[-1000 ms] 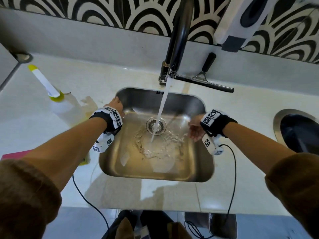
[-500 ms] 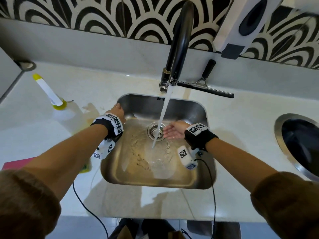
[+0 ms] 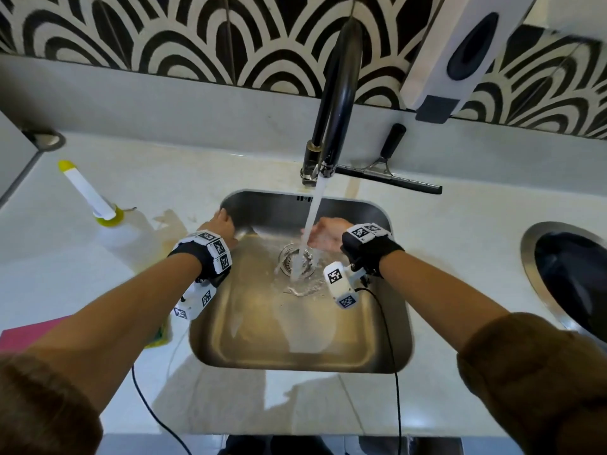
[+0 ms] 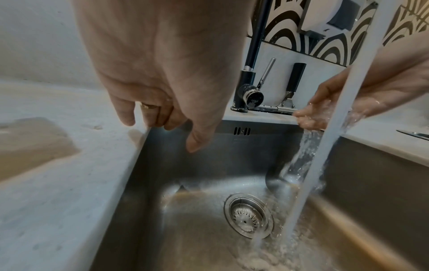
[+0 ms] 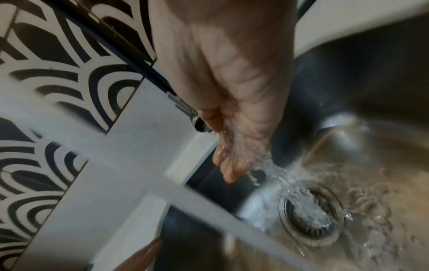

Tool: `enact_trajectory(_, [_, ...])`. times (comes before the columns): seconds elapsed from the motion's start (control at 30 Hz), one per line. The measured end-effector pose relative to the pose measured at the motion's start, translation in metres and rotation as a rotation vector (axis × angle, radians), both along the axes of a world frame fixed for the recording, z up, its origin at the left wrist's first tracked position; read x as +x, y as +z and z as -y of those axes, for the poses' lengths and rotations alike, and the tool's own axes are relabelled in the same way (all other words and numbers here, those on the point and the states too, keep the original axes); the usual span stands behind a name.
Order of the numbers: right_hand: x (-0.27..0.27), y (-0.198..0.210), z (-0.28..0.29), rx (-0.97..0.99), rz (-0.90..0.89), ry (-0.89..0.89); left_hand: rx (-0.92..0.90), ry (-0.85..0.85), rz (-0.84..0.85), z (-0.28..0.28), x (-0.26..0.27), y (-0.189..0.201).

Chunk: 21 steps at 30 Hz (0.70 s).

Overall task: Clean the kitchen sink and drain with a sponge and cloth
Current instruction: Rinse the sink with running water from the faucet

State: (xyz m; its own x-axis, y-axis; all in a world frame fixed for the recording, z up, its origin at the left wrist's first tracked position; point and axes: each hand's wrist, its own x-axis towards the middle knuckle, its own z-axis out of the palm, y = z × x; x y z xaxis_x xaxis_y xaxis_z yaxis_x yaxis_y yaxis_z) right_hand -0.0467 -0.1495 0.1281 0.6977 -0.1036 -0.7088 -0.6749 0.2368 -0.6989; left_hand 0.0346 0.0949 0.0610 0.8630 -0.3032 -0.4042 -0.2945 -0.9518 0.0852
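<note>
Water runs from the black faucet (image 3: pixel 331 103) into the steel sink (image 3: pixel 295 356) and lands on the round drain strainer (image 3: pixel 297 259) (image 4: pixel 248 216) (image 5: pixel 311 218). My left hand (image 3: pixel 223 226) (image 4: pixel 162 113) rests on the sink's left rim, fingers on the counter edge and thumb hanging inside, holding nothing. My right hand (image 3: pixel 320 236) (image 5: pixel 232 146) is palm-up with straight fingers in the stream (image 4: pixel 336 128), and water spills off the fingertips. A yellow-green sponge (image 3: pixel 161 334) lies on the counter, mostly hidden under my left arm. A pink cloth (image 3: pixel 29 330) lies at the far left.
A dish soap bottle (image 3: pixel 108 224) with a yellow cap stands left of the sink. A black squeegee (image 3: pixel 387 175) lies behind it by the backsplash. A white dispenser (image 3: pixel 460 54) hangs on the tiled wall. A round steel-rimmed opening (image 3: pixel 574 274) sits in the counter at right.
My right hand moved from the sink's right wall leftward into the water stream above the drain. The left hand stayed on the left rim.
</note>
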Motion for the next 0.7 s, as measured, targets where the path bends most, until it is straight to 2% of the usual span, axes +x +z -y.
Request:
enact_trajectory(0.1, [0.013,0.012,0.026,-0.182,0.057,0.022,0.002,0.005,0.001,0.001,-0.002,0.000])
enact_trajectory(0.37, [0.002,0.016,0.074,-0.771,0.034,0.437,0.136,-0.034,0.016,0.009,-0.011,0.010])
enact_trajectory(0.47, [-0.021,0.006,0.088,-1.010,-0.011,0.669,0.054,-0.042,-0.001,0.022,-0.022,0.019])
enact_trajectory(0.7, [-0.083,-0.032,0.123,-1.266,0.087,0.754,-0.168,-0.055,-0.088,0.061,-0.051,0.016])
